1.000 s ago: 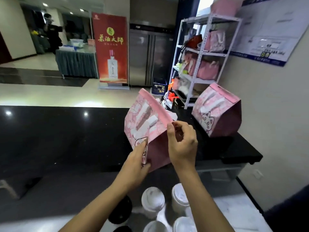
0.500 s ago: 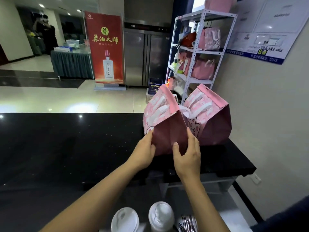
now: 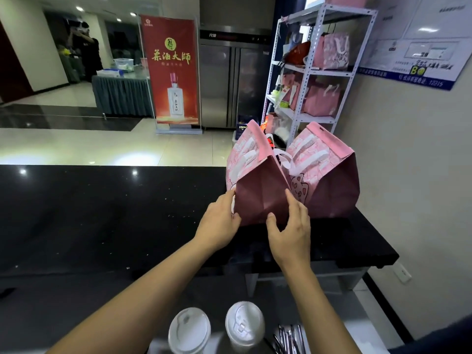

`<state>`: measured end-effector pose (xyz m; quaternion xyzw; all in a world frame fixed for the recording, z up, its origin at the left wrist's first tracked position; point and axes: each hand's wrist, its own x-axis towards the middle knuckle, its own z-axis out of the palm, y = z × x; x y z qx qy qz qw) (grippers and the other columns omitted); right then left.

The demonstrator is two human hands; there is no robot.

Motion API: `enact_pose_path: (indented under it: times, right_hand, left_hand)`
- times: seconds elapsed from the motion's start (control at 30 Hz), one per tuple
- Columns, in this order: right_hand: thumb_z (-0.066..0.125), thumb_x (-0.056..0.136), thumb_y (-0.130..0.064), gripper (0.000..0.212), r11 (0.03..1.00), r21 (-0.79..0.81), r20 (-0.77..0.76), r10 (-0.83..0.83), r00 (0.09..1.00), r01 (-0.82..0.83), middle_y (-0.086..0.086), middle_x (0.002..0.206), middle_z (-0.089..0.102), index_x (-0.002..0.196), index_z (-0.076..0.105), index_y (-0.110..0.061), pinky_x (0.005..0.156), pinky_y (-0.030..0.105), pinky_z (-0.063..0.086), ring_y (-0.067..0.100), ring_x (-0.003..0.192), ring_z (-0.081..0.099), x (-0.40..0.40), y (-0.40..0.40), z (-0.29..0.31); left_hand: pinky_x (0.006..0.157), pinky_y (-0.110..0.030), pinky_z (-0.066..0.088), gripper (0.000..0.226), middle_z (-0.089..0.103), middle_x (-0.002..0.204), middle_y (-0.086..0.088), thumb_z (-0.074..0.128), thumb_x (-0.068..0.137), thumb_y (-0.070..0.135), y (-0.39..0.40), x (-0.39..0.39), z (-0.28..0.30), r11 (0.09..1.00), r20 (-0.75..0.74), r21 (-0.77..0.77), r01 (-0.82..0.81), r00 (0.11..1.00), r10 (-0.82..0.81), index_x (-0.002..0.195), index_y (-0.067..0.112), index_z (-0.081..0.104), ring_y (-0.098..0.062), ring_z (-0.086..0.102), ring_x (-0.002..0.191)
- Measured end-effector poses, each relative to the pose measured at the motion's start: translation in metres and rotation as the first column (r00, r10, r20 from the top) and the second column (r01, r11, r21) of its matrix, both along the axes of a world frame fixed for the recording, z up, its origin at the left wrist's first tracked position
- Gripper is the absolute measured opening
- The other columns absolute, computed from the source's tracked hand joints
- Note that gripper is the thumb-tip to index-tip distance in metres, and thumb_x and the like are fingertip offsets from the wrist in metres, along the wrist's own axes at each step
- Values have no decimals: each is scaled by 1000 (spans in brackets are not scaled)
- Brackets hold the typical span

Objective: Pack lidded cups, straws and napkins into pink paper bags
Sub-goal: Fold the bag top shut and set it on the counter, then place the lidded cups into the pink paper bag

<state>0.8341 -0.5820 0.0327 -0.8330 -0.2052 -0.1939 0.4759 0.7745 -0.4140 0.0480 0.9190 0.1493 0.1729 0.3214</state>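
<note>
Head view: you look down over a black counter (image 3: 102, 213) at two pink paper bags standing side by side near its right end.
Near bag (image 3: 258, 185): pink paper printed with white shapes on its broad face; the side panel facing you is plain dark maroon and creased into a gusset. Its top is folded to a narrow pink ridge, so the bag reads as a wedge. It stands upright on the counter, touching the far bag.
Far bag (image 3: 329, 175): same print, with a cartoon cat face low on the front, a folded pink top edge and white paper handles lying against its face. It stands to the right of the near bag.
Left hand (image 3: 219, 223): your fingers lie fairly straight along the near bag's left lower edge, pressing it rather than curling round it.
Right hand (image 3: 291, 226): your thumb rests on the maroon panel and your fingers reach round the bag's right edge, so you hold that side between them.
Lidded cups (image 3: 217, 328): two cups with white domed plastic lids, seen from above at the bottom of the view, well apart from the bags.
Straws (image 3: 288, 338): a bundle of thin wrapped sticks just right of the cups; blurred.
Counter surface: glossy black, speckled.
</note>
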Motion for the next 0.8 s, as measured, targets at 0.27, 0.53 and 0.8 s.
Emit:
enact_pose_path:
  times: [0.27, 0.53, 0.8]
  right_hand:
    - [63, 88, -24, 50, 972, -164, 90, 184, 979, -167, -7, 133, 56, 138, 55, -24, 103, 36, 41, 13, 123, 51, -78, 33, -30]
    - [54, 89, -37, 47, 851, -304, 56, 464, 884, -427, -10, 137, 54, 136, 56, -30, 106, 37, 42, 11, 129, 48, -187, 102, -42]
    - [58, 94, -35, 48, 669, -396, -18, 679, 734, -629, -13, 142, 49, 140, 48, -35, 110, 32, 36, 9, 132, 44, -325, 176, -56]
  left_hand:
    - [98, -41, 44, 49, 51, 145, 4, 55, 87, 35, 12, -116, -15, 890, -21, 442, -111, 991, 134, 136, 28, 55, -24, 52, 126]
    - [93, -38, 51, 42, 62, 123, 8, 53, 81, 39, 39, -268, -28, 811, 18, 482, -333, 929, 370, 121, 30, 64, -18, 60, 114]
    - [96, -36, 47, 42, 62, 126, 7, 70, 84, 31, 78, -431, -44, 733, -20, 426, -530, 805, 594, 125, 28, 61, -18, 58, 116]
